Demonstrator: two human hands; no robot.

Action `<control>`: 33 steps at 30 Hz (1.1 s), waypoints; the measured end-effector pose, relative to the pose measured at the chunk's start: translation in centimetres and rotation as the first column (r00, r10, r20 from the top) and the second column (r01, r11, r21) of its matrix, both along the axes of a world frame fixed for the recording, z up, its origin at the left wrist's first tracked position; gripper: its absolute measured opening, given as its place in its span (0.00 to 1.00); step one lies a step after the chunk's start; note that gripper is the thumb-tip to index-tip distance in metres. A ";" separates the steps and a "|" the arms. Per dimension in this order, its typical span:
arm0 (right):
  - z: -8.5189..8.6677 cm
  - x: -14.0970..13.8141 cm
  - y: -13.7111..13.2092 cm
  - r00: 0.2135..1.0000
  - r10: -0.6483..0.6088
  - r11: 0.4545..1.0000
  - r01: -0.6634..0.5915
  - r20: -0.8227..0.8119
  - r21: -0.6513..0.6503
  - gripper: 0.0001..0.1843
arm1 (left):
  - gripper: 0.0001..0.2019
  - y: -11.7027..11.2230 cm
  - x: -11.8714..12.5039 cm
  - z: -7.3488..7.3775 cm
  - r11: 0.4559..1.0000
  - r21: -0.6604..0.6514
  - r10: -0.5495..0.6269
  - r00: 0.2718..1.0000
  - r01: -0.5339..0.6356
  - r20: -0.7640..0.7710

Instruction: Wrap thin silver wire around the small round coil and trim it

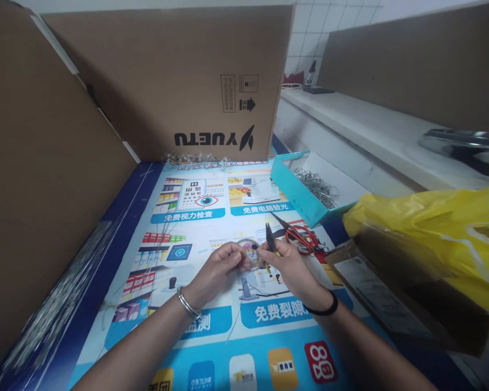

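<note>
My left hand (220,270) is closed, thumb and fingertips pinching one side of a thin, clear-looking wire ring (250,268). On the ring's other side, the fingertips of my right hand (287,264) come together. Pliers (270,237) with dark pointed jaws and yellow handles are gripped in that same right hand, jaws pointing away from me. Whether the jaws touch the ring cannot be made out. Just beyond my right hand lie red-handled scissors (301,239) with dark blades. Both hands are above a printed poster sheet (212,239) covering the table.
A turquoise box (297,193) with tangled thin wires (318,187) sits at the back right. A yellow plastic bag (432,233) and an open cardboard box (375,293) stand to the right. Wire bundles (65,304) lie left. Tall cardboard panels (158,70) wall the back and left.
</note>
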State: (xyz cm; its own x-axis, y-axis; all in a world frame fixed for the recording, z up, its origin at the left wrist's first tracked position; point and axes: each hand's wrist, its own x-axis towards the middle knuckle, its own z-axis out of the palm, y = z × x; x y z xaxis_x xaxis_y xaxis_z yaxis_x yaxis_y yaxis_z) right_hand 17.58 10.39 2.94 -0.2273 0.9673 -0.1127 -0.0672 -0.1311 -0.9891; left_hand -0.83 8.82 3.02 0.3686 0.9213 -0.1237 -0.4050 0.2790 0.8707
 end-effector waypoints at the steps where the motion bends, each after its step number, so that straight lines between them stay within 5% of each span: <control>1: 0.0 0.0 0.0 1.000 0.024 1.000 -0.024 0.016 -0.016 0.15 | 0.10 0.0 0.0 -0.1 1.000 0.002 0.025 1.000 -0.025 -0.019; 5: 0.1 0.0 -0.1 0.996 0.080 0.995 -0.079 0.024 -0.056 0.16 | 0.10 0.1 -0.1 -0.5 0.994 0.003 0.112 0.983 -0.113 -0.142; 15: 0.2 0.0 0.0 0.998 -0.060 0.998 0.059 -0.024 -0.028 0.16 | 0.12 0.1 -0.1 -0.1 0.997 0.006 0.076 0.970 -0.077 -0.230; 25: 0.5 0.2 0.0 0.991 0.132 0.991 -0.131 0.027 -0.039 0.15 | 0.13 0.1 -0.2 -0.3 0.990 0.026 0.137 0.934 -0.136 -0.330; 33: -0.1 0.0 -0.1 0.994 0.057 0.998 -0.059 -0.092 -0.020 0.15 | 0.14 0.1 -0.1 0.3 0.991 0.023 0.129 0.937 -0.129 -0.324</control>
